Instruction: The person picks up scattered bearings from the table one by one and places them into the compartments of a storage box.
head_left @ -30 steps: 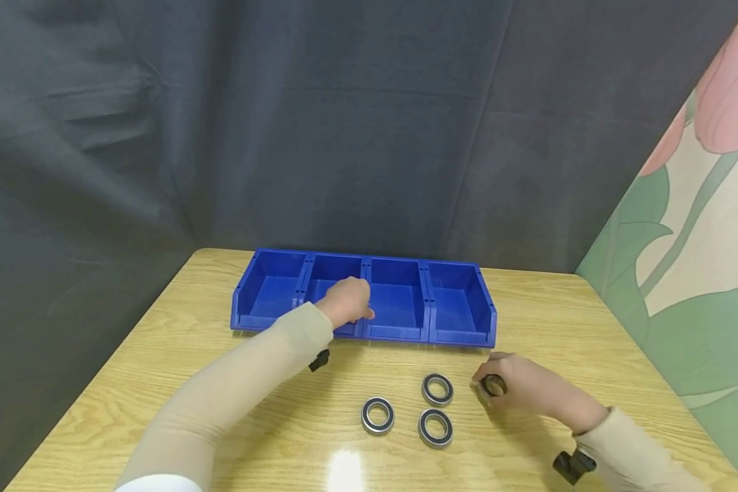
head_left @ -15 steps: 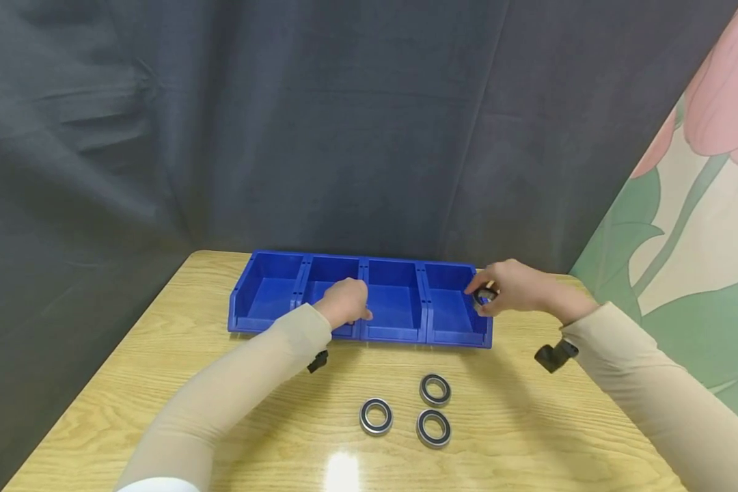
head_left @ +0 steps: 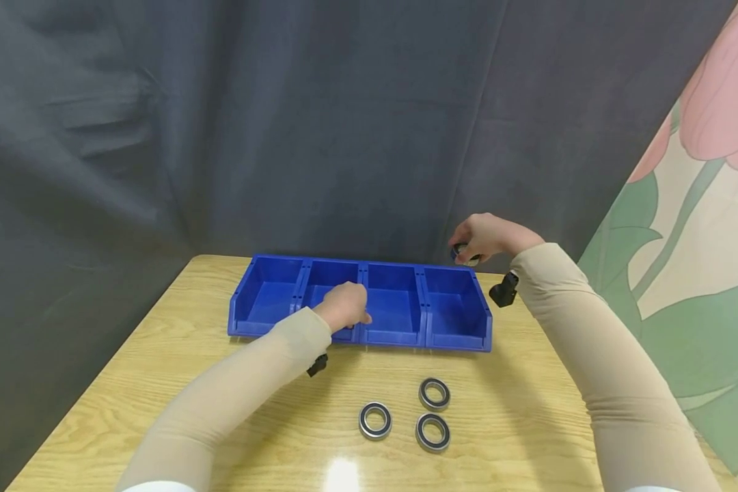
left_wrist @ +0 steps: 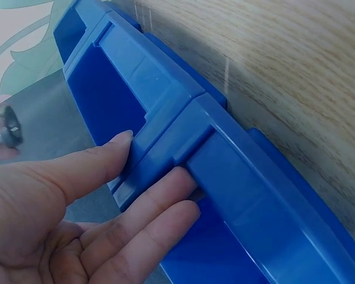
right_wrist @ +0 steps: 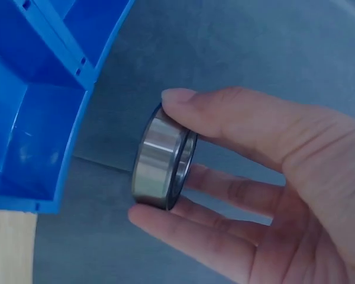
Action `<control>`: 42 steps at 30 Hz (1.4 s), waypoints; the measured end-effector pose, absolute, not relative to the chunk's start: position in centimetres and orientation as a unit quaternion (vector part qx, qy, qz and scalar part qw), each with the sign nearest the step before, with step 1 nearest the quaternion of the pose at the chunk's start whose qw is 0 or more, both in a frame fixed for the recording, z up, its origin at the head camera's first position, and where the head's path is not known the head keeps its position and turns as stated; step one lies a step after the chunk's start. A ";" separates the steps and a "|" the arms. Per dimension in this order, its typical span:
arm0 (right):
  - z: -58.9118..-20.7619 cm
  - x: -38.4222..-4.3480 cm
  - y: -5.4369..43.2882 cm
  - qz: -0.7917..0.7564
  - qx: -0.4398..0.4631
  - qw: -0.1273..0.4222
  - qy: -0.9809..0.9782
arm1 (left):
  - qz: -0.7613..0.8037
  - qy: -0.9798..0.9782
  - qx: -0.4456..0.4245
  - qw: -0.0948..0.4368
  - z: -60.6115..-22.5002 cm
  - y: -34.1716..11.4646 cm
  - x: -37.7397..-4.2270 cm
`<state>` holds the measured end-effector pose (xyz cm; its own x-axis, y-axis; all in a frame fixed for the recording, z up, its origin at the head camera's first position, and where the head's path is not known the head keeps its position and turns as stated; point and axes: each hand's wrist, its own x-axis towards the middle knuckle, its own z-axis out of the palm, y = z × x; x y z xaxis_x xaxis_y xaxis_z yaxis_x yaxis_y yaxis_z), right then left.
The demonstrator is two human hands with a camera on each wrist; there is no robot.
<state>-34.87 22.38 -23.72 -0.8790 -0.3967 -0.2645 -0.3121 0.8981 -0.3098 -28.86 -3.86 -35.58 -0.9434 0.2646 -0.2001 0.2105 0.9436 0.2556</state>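
My right hand (head_left: 488,234) holds a ball bearing (right_wrist: 157,157) between thumb and fingers. In the right wrist view the bearing's shiny steel outer ring and dark seal edge show. This hand is raised above the back right corner of a row of blue storage bins (head_left: 395,337). My left hand (head_left: 344,305) grips the divider between the two middle bins. The left wrist view shows its thumb on one side of the divider and its fingers (left_wrist: 165,222) reaching over into the other bin.
In front of the bins, three bearings lie flat on the wooden table (head_left: 221,383): a left bearing (head_left: 365,432), an upper right bearing (head_left: 445,394) and a lower right bearing (head_left: 445,441). A dark curtain (head_left: 320,137) hangs behind, and a floral wall (head_left: 701,273) stands at right.
My right hand has lifted the bearing from the table at right and carried it up and away, past the right bin to behind its back corner. The left hand stays in place.
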 end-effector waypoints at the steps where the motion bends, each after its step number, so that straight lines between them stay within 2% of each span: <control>1: -24.0 -35.3 22.1 -0.133 -0.179 0.164 0.961 | 0.116 0.979 0.121 0.116 -35.6 -3.9 -28.9; 8: -27.3 -37.9 21.0 -0.153 -0.158 0.185 0.958 | 0.120 0.979 0.117 0.113 -35.5 -3.9 -28.8; 20: -31.3 -39.4 21.0 -0.166 -0.124 0.219 0.954 | 0.127 0.979 0.115 0.113 -35.4 -4.0 -28.9; 32: -33.6 -39.3 20.0 -0.156 -0.123 0.182 0.963 | 0.117 0.980 0.110 0.114 -35.2 -4.1 -29.0; 42: -36.3 -39.3 19.2 -0.102 -0.164 0.111 0.975 | 0.118 0.980 0.112 0.112 -35.5 -4.3 -28.9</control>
<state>-39.29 19.21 -36.26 -0.9214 -0.3422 -0.1840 -0.2968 0.9256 -0.2349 -28.86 -4.26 -35.47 -0.9498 0.2460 -0.1933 0.1930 0.9470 0.2568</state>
